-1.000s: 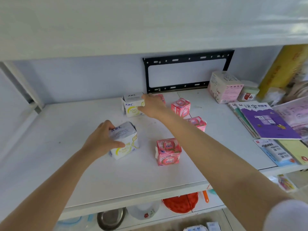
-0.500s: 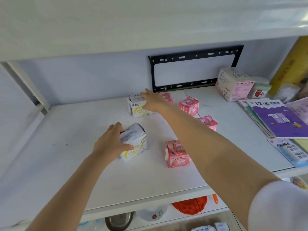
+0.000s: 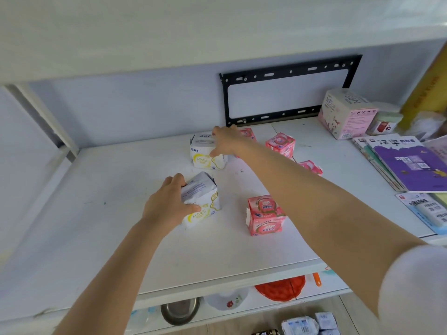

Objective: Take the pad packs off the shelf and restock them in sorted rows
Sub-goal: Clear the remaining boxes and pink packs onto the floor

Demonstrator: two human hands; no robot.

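Pad packs (image 3: 280,147) lie scattered on the shelf (image 3: 96,213), a white one in each hand.
Your left hand (image 3: 167,206) grips the near white pack (image 3: 205,201); your right hand (image 3: 225,143) clasps the far white pack (image 3: 205,157) straight beyond it. The nearest pink pack (image 3: 266,213) sits just right of your left hand.

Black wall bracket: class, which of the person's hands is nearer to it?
Right. The right hand lies before the bracket, by its lower left corner, on the rear white pack; the left hand grips the front white pack, farther forward.
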